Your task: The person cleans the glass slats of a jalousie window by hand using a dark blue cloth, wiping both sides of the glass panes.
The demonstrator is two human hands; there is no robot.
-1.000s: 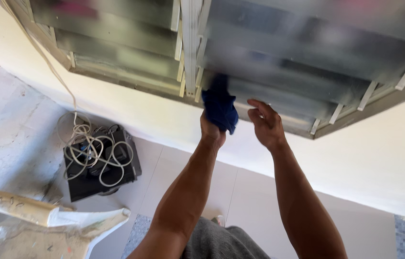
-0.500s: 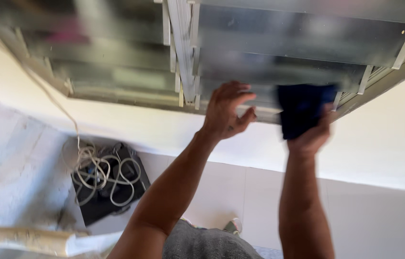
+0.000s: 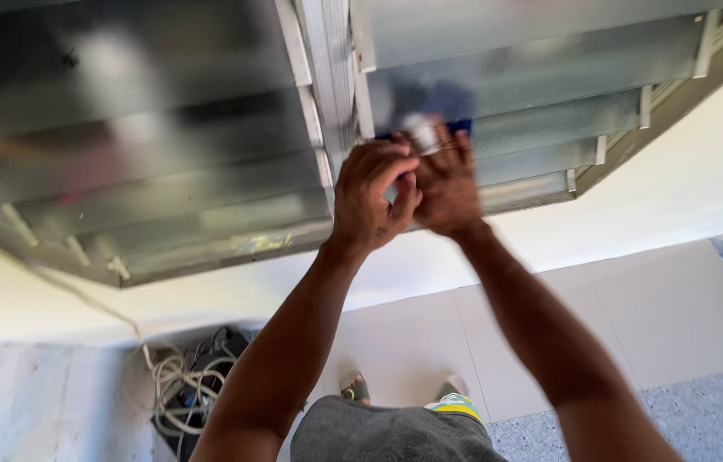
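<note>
A louvred glass window [image 3: 165,162] in a metal frame fills the wall above a pale tiled floor [image 3: 635,316]; cables [image 3: 175,385] lie coiled in the corner. Both arms reach up together; the left hand [image 3: 372,198] touches the right hand [image 3: 447,184], whose fingers press a dark blue cloth [image 3: 430,115], mostly hidden and blurred, against a slat.

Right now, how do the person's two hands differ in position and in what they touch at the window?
The left hand is curled, its fingers bent by the metal frame bar; the right hand reaches slightly higher, pressed toward a glass slat. A dark blue cloth shows just above the right hand, not the left, though the grip is blurred. Both are bare, raised and close together.
</note>
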